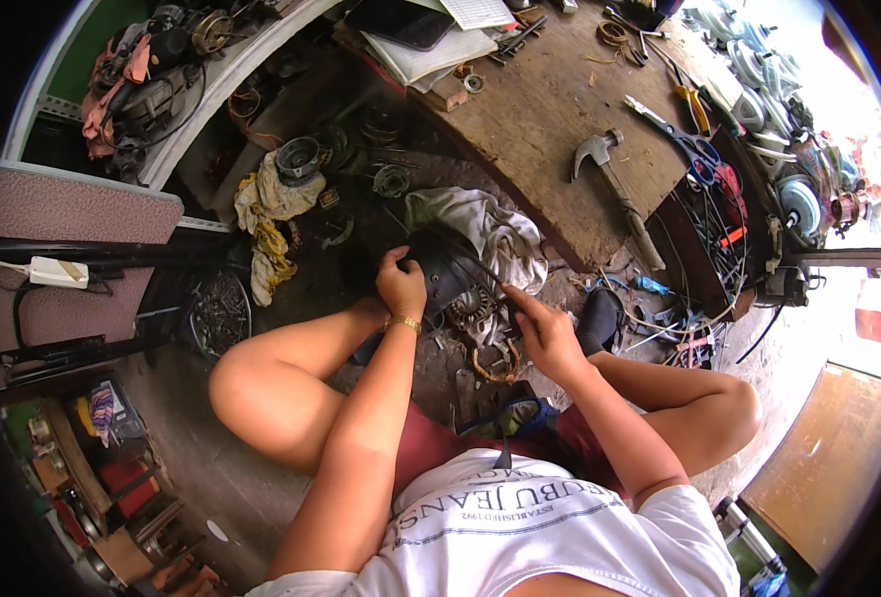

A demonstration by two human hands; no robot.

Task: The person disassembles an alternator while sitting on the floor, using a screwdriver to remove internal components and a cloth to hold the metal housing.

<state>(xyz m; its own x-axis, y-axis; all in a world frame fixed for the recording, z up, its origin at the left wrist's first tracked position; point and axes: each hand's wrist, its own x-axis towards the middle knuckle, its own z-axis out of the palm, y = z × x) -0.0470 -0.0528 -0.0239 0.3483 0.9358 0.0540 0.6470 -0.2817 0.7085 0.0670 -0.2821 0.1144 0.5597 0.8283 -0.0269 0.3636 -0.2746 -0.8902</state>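
In front of my crossed legs is a dark, rounded metal housing (pixel 442 283) with small holes in its face. My left hand (pixel 402 287) is closed at its left edge, with thumb and forefinger curled on the rim. A slim dark tool, like a screwdriver (pixel 492 276), sits in my closed right hand (pixel 550 336). My right forefinger lies along its shaft, which slants up and left over the housing; its tip is hard to make out. Just below the housing lies a wound motor coil (pixel 475 310), with a brown ring (pixel 500 364) nearer me.
To the right, a wooden bench (pixel 520 129) carries a claw hammer (pixel 614 189), blue-handled scissors (pixel 694 154) and papers (pixel 420 60). A whitish cloth (pixel 490 224) lies beyond the housing, a stained rag (pixel 269 229) to its left. A bin of small metal parts (pixel 221 313) stands by my left knee.
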